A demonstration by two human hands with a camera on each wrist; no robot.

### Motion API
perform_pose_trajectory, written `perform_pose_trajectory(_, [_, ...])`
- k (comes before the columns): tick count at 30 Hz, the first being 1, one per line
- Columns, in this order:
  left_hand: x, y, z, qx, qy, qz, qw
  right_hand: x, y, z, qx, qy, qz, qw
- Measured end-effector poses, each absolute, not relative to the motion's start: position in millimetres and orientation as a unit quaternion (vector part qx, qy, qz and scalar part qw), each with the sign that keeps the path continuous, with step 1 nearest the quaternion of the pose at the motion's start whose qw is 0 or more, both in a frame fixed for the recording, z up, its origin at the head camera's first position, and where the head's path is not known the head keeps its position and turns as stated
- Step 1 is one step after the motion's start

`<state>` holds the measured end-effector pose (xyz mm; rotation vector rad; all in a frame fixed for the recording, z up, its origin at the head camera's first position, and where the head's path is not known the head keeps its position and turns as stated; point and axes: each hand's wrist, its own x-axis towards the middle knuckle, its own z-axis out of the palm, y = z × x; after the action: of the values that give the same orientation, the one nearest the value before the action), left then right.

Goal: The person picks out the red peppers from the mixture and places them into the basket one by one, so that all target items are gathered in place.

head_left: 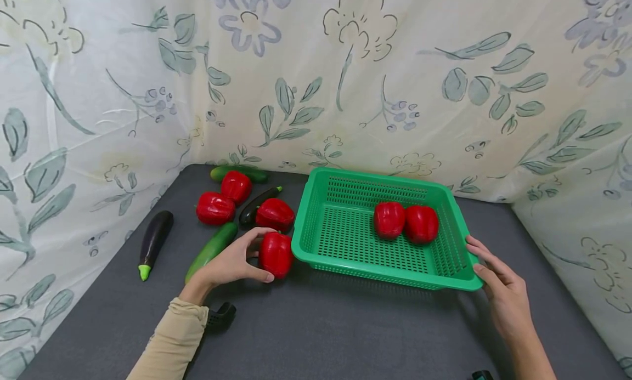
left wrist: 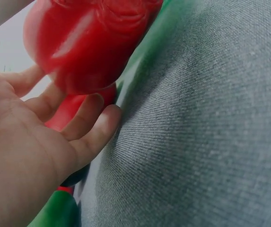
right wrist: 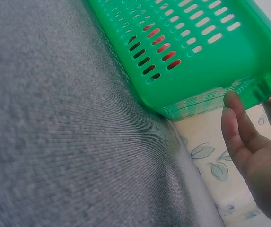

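Note:
My left hand (head_left: 232, 265) grips a red bell pepper (head_left: 276, 254) between thumb and fingers, just left of the green basket (head_left: 365, 270). In the left wrist view, the same bell pepper (left wrist: 88, 47) sits at the fingertips, close to the grey tabletop. Two red bell peppers (head_left: 389, 220) lie side by side inside the basket, right of its middle. At the basket's front right corner my right hand (head_left: 506, 292) holds the rim. The right wrist view has that hand (right wrist: 267, 161) with its fingertips against the basket's end wall (right wrist: 192, 104).
Left of the basket lie more red bell peppers (head_left: 215, 208), a dark eggplant (head_left: 254, 207), a cucumber (head_left: 212, 251) and another cucumber (head_left: 247, 174) behind. One eggplant (head_left: 156, 240) lies apart at the far left. A floral curtain (head_left: 306, 84) surrounds the grey table (head_left: 345, 330).

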<state>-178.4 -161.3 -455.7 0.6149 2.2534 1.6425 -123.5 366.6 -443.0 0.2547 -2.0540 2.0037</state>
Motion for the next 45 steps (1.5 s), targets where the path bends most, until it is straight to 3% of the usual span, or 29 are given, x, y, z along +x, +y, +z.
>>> perform_pose_trajectory(13, [-179.4,-164.2,-455.8,0.213,0.767,0.591,0.131,-123.2,366.5,-443.1,0.087,-0.708,0.689,0.131])
perform_pose_trajectory(45, [-175.4,-168.3,-442.9,0.212,0.755,0.619,0.037,-122.7,366.8,-443.3,0.091,-0.712,0.684,0.13])
